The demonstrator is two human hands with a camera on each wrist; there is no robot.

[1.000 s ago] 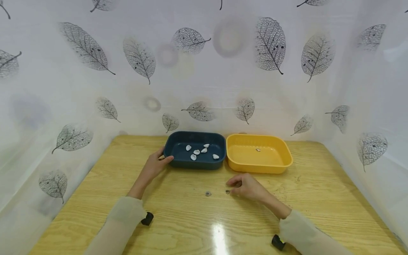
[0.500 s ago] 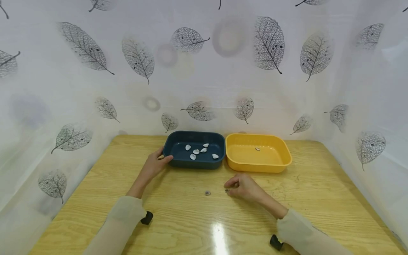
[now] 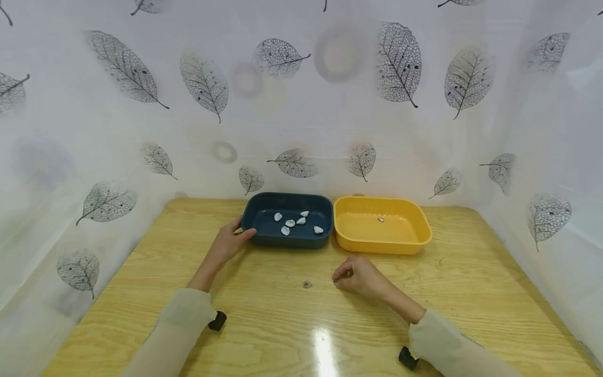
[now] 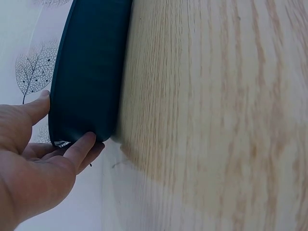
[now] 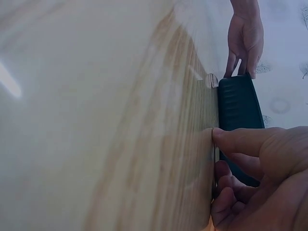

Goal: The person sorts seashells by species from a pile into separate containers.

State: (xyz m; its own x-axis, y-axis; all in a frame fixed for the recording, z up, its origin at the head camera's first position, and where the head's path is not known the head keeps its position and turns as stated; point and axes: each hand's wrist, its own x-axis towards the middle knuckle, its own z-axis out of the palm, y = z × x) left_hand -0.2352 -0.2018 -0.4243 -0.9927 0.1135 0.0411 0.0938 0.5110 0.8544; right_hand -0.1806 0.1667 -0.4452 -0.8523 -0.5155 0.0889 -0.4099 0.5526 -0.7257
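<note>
My left hand (image 3: 228, 244) holds the left end of the dark blue tub (image 3: 289, 243), thumb over the rim and fingers along the end wall (image 4: 86, 72). Several white seashells (image 3: 285, 230) lie inside that tub. My right hand (image 3: 364, 276) is down on the table, in front of the gap between the tubs. Its thumb and forefinger pinch a small greyish seashell (image 3: 335, 281), mostly covered by the fingertips. Left of it on the table lies another greyish seashell (image 3: 307, 284). In the right wrist view the thumb (image 5: 236, 140) meets the tabletop, the other fingers curled.
Beside the blue tub stands a yellow tub (image 3: 382, 247) with one small seashell (image 3: 381, 220) in it. Both stand near the back of the wooden table (image 3: 264, 324). A leaf-printed white curtain (image 3: 301, 104) encloses the back and sides.
The right thumb and forefinger have closed in on the small seashell, which now shows less. The left hand stays on the blue tub. The other shells keep their places.
</note>
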